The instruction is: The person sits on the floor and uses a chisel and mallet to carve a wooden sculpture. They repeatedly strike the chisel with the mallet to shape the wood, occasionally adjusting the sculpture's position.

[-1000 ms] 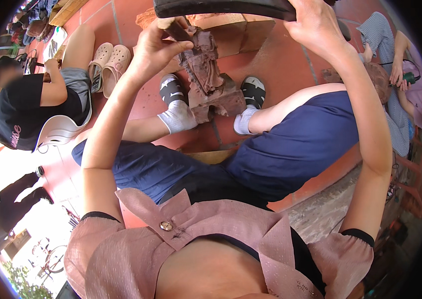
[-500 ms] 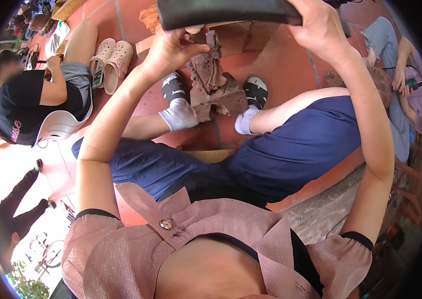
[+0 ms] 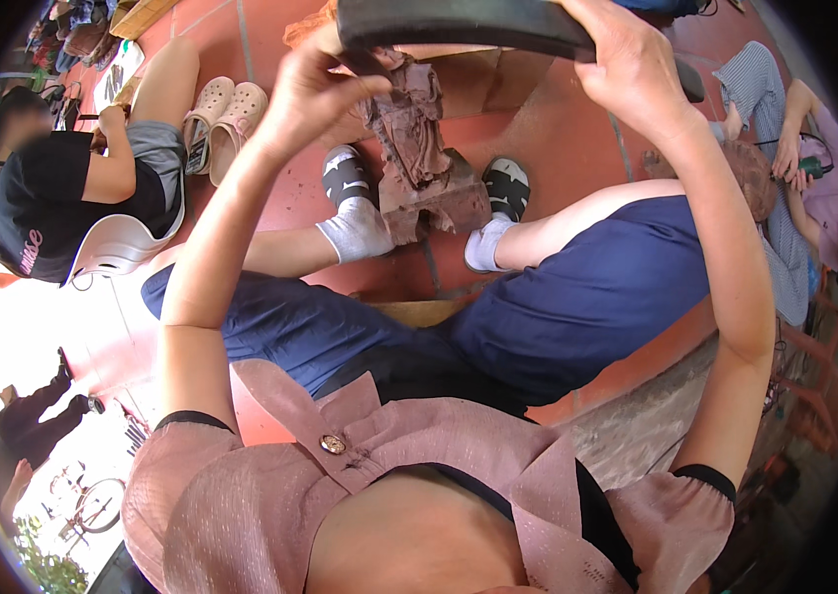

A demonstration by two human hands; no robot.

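Observation:
A long, smooth black bar like a carver's mallet (image 3: 469, 25) spans the upper edge, its ends curving down. My right hand (image 3: 634, 69) is wrapped round it towards its right end. Below the bar's left end my left hand (image 3: 310, 99) pinches a dark, chisel-like tool (image 3: 365, 62), mostly hidden and blurred by motion. Beneath them a reddish-brown carved figure (image 3: 414, 144) stands on a rough block base (image 3: 434, 208) between my feet. The upper tip of the figure is close to my left thumb.
Beige clogs (image 3: 226, 124) lie on the red tiled floor (image 3: 577, 139). At the left sits a person in a black shirt (image 3: 107, 168). On the right, another person's hands hold a green tool (image 3: 813, 166) by a brown carved piece (image 3: 751, 178). Boards lie behind the figure.
My left hand has moved left and slightly up, away from the figure's top. The black bar's left end has shifted right, and my right hand has moved slightly left.

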